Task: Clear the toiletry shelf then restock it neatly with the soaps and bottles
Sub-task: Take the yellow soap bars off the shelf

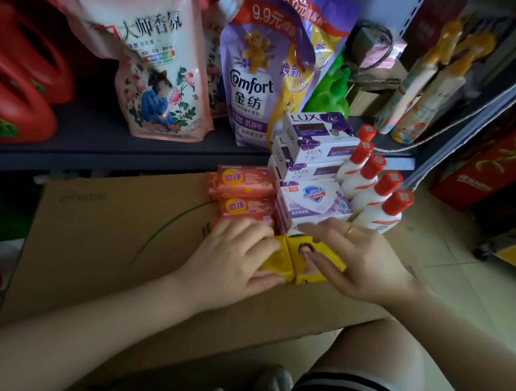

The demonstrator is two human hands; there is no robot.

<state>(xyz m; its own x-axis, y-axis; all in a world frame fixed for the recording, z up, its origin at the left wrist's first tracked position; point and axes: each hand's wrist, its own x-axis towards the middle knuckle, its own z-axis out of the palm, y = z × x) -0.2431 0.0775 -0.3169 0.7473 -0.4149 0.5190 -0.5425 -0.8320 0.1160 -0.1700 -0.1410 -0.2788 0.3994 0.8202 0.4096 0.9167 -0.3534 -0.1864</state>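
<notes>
Two yellow soap boxes lie side by side on a flat cardboard sheet. My left hand grips the left yellow box, fingers curled over its top and thumb under its near end. My right hand rests against the right box, fingers straight along its side. Behind them lie orange soap packs, a Safeguard box, stacked Lux boxes and several white bottles with red caps. The dark shelf stands beyond.
On the shelf stand red jugs, a pink refill pouch, purple Comfort pouches, a green bottle and spray bottles. A red carton sits at right on the tiled floor. My knee is at the bottom.
</notes>
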